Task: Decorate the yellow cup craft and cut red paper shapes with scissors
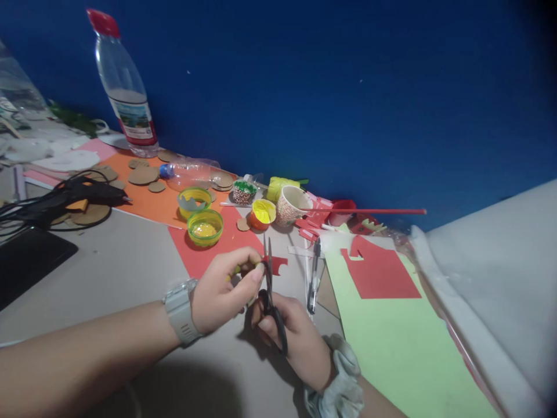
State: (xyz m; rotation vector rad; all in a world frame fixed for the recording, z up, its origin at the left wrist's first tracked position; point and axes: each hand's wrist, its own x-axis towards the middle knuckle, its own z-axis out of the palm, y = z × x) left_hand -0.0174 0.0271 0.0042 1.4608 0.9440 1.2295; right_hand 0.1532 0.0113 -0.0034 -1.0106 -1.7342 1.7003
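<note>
My right hand [300, 334] grips black-handled scissors [268, 281], fingers in the loops and blades pointing away from me, slightly apart. My left hand [228, 284], with a grey watch [181, 312] on its wrist, pinches a small red paper piece [279, 266] at the blades. Part of that piece is hidden by the fingertips and the scissors. Behind the hands a red paper sheet [191, 249] lies on the table. To the right, a notched red paper [385, 273] rests on a light green sheet [391, 342].
Beyond the hands stand two yellow tubs [205, 239], a small orange cup [262, 223], and a patterned paper cup [289, 212] with a red stick [369, 211]. A pen [313, 278] lies right. Left are a glue gun [82, 194], a phone [35, 261] and a tall bottle [130, 110].
</note>
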